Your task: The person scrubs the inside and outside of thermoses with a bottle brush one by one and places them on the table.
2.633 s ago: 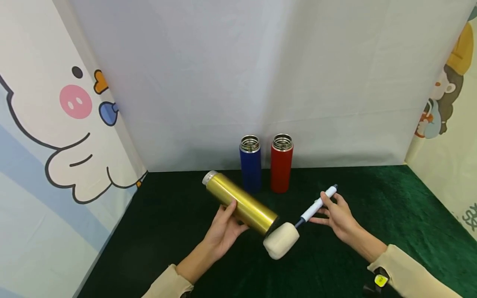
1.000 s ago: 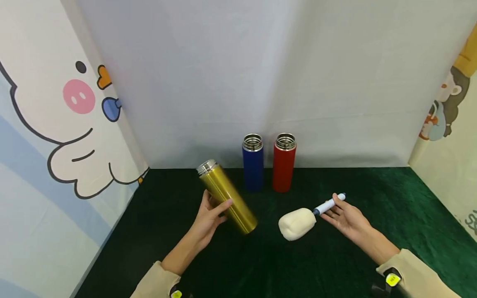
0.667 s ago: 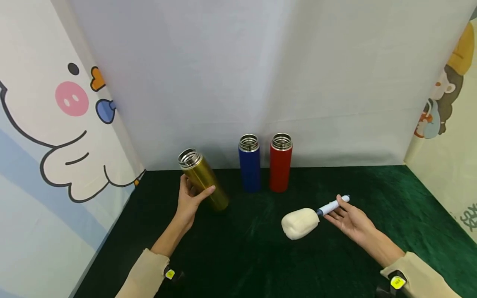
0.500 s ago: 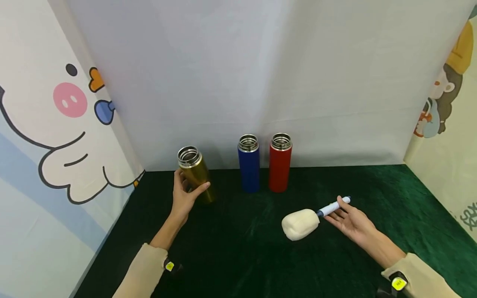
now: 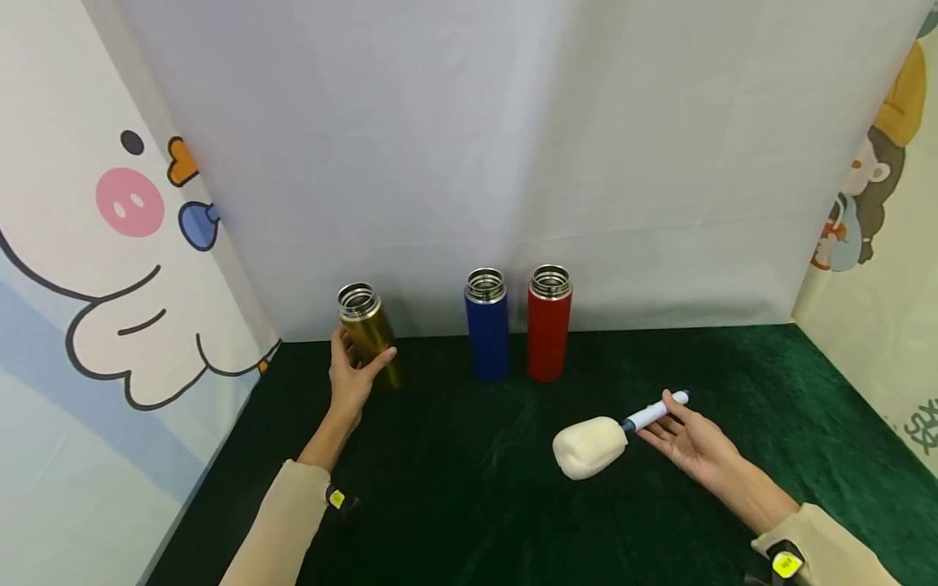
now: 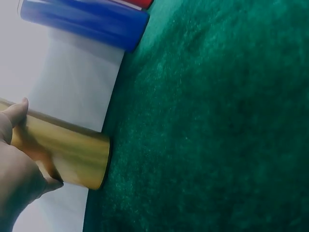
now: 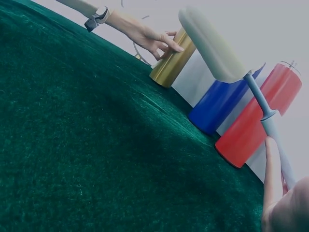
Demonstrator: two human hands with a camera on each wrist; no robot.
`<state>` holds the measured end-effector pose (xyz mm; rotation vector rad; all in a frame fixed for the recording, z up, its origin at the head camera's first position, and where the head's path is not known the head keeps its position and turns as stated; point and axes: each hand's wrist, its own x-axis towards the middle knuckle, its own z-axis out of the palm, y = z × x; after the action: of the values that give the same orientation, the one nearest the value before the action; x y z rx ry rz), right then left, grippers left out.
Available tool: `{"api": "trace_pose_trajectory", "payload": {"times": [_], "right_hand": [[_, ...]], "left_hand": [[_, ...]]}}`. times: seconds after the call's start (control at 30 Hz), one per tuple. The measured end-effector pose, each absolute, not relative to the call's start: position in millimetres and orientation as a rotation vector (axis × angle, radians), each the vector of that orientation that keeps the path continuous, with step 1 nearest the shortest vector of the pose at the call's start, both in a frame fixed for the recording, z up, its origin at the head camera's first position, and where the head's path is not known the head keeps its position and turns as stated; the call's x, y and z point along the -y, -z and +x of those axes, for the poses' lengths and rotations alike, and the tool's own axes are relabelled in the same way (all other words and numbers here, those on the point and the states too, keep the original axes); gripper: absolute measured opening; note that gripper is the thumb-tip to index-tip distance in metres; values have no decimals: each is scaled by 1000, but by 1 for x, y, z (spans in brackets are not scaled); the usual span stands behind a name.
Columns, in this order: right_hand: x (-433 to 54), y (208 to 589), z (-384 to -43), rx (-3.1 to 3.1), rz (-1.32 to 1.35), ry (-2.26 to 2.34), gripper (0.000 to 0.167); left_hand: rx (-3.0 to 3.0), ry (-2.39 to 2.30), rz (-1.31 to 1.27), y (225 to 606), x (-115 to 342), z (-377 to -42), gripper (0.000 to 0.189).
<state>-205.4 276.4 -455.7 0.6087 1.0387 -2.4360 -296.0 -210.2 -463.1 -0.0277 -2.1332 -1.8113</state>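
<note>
In the head view, left of centre, we see the L hand (image 5: 350,382) w/ thumb and fingers curled round the gold btl (image 5: 375,334), whose metal mouth is open and faces up. Its base is at the green cloth (image 5: 447,488); if it fully touches, we can't tell. Lower right of centre, the R hand (image 5: 696,446) pinches the pale handle (image 5: 649,416) of a brush (image 5: 628,426) btwn thumb and fingers; the cream head (image 5: 589,448) points to the left, apart from all btls. Nr centre, the blue btl (image 5: 488,338) and the red btl (image 5: 549,338) stand side by side, w/ narrow gap, also open-mouthed, before the white backdrop (image 5: 410,146).
</note>
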Motion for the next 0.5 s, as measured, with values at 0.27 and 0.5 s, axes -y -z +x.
{"api": "trace_pose_trajectory", "payload": {"times": [0.27,0.5], "right_hand": [[-278,457,-204,-1067,601,2427,84],[-280,459,-201,-1023,617,2453,72]], "left_hand": [[2297,1760,17,458,215,-297,84],[2342,1608,127,458,206,-275,74]]}}
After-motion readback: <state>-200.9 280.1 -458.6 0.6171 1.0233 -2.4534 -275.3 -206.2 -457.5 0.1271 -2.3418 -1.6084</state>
